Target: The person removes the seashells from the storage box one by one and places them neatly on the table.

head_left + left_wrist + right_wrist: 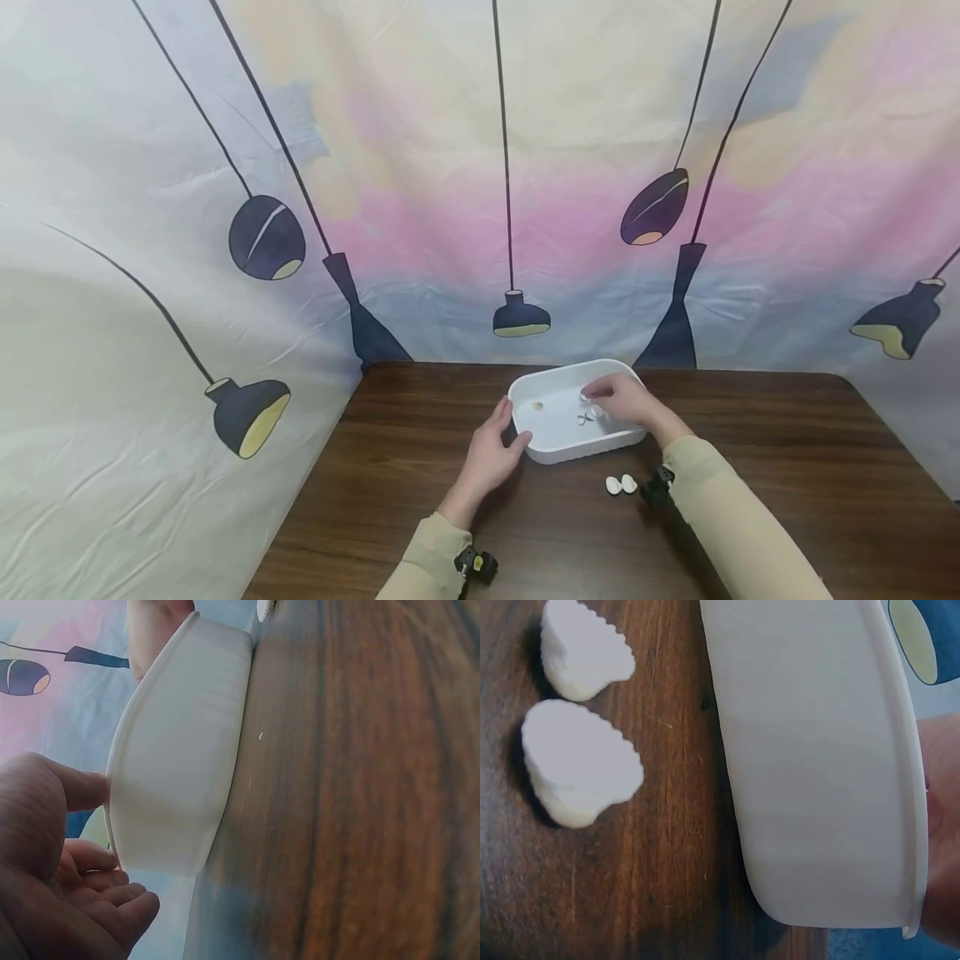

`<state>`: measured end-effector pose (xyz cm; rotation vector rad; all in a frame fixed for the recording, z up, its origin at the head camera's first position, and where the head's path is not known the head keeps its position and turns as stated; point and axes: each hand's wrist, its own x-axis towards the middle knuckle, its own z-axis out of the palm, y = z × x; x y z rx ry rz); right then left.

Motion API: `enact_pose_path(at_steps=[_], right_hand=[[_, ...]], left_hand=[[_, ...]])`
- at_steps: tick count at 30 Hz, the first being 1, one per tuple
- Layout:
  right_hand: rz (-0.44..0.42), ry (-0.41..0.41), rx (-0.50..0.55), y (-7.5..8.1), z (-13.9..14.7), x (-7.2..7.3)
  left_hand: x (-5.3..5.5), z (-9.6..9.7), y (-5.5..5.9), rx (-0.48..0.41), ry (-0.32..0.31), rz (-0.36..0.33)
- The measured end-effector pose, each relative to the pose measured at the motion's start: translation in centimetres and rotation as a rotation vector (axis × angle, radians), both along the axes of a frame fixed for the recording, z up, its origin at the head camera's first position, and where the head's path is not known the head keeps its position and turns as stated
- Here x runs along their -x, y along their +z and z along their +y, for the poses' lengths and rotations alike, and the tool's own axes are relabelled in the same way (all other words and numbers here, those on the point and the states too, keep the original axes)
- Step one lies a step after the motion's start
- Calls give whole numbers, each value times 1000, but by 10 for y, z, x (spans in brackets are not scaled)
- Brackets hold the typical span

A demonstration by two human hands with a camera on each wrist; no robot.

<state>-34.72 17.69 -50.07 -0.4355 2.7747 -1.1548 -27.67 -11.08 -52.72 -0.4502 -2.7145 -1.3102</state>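
Fingers of the left hand (489, 454) clasp a white rounded-rectangular plastic tray (577, 449), lower centre, seemingly steadying it while the right hand (628, 402) pinches a small white object (584, 397).

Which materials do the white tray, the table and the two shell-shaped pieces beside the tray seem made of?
The tray looks like plastic with a smooth, satin finish: even colour, rounded corner. The table shows dark brown grain and a faint sheen: wood or wood-look laminate. The shell-shaped pieces are matte white with scalloped edges: perhaps shell, plaster or plastic.
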Motion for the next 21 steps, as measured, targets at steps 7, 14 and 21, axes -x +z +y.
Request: enact_pose_path(at_steps=[7,14,21], right_hand=[[-3,-17,-116,0,1,1],[7,18,-232,-4,0,2],[2,2,-255,-7,-1,4]], left_hand=[[1,0,-1,4,5,0],[0,0,-1,2,1,-6],[1,0,-2,11,9,-13]])
